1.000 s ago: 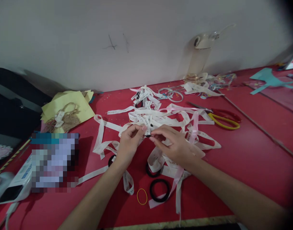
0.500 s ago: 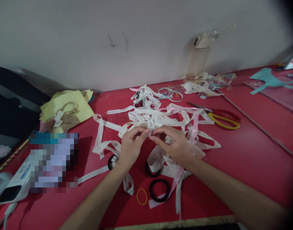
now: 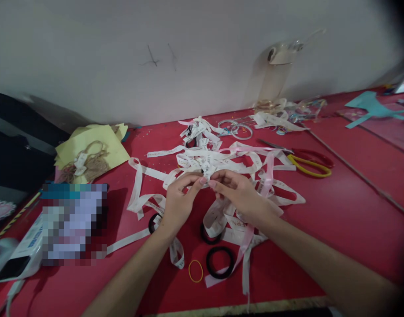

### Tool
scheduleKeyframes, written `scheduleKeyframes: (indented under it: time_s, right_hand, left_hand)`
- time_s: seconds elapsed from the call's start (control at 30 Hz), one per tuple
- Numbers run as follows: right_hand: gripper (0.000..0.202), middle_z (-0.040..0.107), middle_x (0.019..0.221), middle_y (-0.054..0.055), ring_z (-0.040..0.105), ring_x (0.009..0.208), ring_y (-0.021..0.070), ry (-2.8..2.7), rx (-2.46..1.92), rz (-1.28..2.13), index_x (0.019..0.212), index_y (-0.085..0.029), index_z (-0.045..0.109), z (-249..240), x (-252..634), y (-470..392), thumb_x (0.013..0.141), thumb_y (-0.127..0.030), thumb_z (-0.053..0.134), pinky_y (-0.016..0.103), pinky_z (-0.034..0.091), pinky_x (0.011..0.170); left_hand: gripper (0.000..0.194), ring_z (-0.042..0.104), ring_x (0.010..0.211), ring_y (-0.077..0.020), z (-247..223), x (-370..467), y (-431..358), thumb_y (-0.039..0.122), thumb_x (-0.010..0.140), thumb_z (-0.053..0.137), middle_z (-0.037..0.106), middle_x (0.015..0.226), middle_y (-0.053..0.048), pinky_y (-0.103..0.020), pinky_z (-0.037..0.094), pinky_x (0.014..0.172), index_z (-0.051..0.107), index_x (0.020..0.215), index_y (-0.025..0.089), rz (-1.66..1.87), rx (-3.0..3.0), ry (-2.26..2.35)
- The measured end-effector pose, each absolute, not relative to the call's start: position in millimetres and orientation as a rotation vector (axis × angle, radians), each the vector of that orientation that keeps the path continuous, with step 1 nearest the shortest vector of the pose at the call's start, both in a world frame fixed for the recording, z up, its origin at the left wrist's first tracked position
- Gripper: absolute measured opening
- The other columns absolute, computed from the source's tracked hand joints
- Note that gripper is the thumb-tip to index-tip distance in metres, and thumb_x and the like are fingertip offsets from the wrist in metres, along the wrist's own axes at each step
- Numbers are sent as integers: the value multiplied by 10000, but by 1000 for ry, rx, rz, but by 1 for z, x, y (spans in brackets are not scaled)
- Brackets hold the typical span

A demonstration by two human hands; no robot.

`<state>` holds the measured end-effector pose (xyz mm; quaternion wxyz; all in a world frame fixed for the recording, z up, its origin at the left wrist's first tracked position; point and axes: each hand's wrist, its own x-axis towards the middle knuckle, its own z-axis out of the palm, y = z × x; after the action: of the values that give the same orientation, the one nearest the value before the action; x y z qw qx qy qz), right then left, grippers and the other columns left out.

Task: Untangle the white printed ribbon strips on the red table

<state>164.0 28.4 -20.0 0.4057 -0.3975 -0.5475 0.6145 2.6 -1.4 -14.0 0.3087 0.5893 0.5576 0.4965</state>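
Observation:
My left hand (image 3: 182,198) and my right hand (image 3: 239,193) meet at the middle of the table. Thumb and fingers of each pinch a white printed ribbon (image 3: 207,164), which rises between the fingertips. Whether a hair tie is caught in it is hidden by my fingers. Beneath and around my hands lie loose white ribbons (image 3: 153,174) with dark lettering and a pink ribbon (image 3: 268,176). Nearer me rest a black hair tie (image 3: 207,263) and a thin yellow rubber band (image 3: 190,276). Another black hair tie (image 3: 151,224) sits beside my left wrist.
Scissors (image 3: 307,169) with red and yellow handles lie right of the ribbons. Behind stands a clear bottle (image 3: 276,81) against the wall. Yellow paper (image 3: 117,147) holding a twine bundle (image 3: 94,163) is at left, and a white device (image 3: 30,240) with a cable lies below it.
The pinched ribbon has shifted slightly between my fingertips, and my right fingers have moved a little. Both hands stay close together; the items on the table have not moved.

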Motion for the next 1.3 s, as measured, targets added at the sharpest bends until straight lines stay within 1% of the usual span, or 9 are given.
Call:
scheduleKeyframes:
  time_s: [0.3,0.37,0.5,0.6,0.7,0.87,1.07,1.2,1.3]
  right_hand:
    - [247,544,600,-41,476,536,82,-1508,-987,1602,793,-172,572,-22,165,33,815,-410,629,226,392,546]
    - [227,544,623,-38,490,565,88,-1573,-967,1544,791,-178,555,-21,165,32,847,-394,594,229,399,568]
    - [117,578,751,-21,526,694,103,-1822,-948,1253,839,-197,551,-14,169,27,887,-304,552,232,414,662]
    - [65,600,807,-16,539,746,110,-1930,-964,1107,860,-205,562,-12,170,25,888,-262,552,235,417,708]
    - [75,605,795,-15,546,725,112,-1860,-976,1144,860,-206,566,-15,169,26,888,-275,552,236,434,693]
    - [140,611,789,-8,558,704,113,-1692,-950,1319,917,-203,604,-20,166,28,870,-332,576,238,460,653]
    - [203,624,749,2,585,663,115,-1493,-953,1536,862,-172,632,-26,163,33,788,-359,659,259,492,660]
    - [209,654,772,17,607,695,131,-1494,-994,1505,897,-172,644,-27,164,33,782,-345,661,275,498,685]
    - [156,680,877,32,618,788,144,-1583,-982,1456,900,-184,659,-28,164,30,807,-303,625,279,490,736]
  left_hand:
    - [175,596,852,-155,-18,1,3,341,817,628,694,884,-26,-236,430,772,705,780,188,1298,1429,1396]
    - [198,568,769,-142,-21,1,4,360,802,640,665,788,-14,-230,419,708,693,737,180,1317,1335,1404]
    - [250,431,596,-100,-25,0,6,403,789,644,514,611,27,-221,349,582,656,699,170,1341,1133,1376]
    - [279,414,609,-97,-24,-1,6,404,796,637,486,613,28,-218,338,592,617,657,163,1340,1148,1337]
    - [295,431,636,-99,-21,-1,6,396,814,619,491,621,25,-215,351,627,585,637,162,1286,1202,1279]
    - [235,474,674,-102,-21,-2,6,369,807,633,538,671,17,-212,387,671,616,693,164,1218,1270,1253]
    - [170,534,741,-107,-25,-4,8,321,764,685,579,809,8,-217,429,706,601,811,181,1255,1311,1249]
    - [296,579,821,-126,-26,-4,10,317,746,701,602,930,-10,-246,458,768,561,980,204,1286,1283,1256]
    - [331,586,799,-139,-25,-3,10,364,744,694,618,879,-14,-246,461,735,594,1011,195,1255,1309,1366]
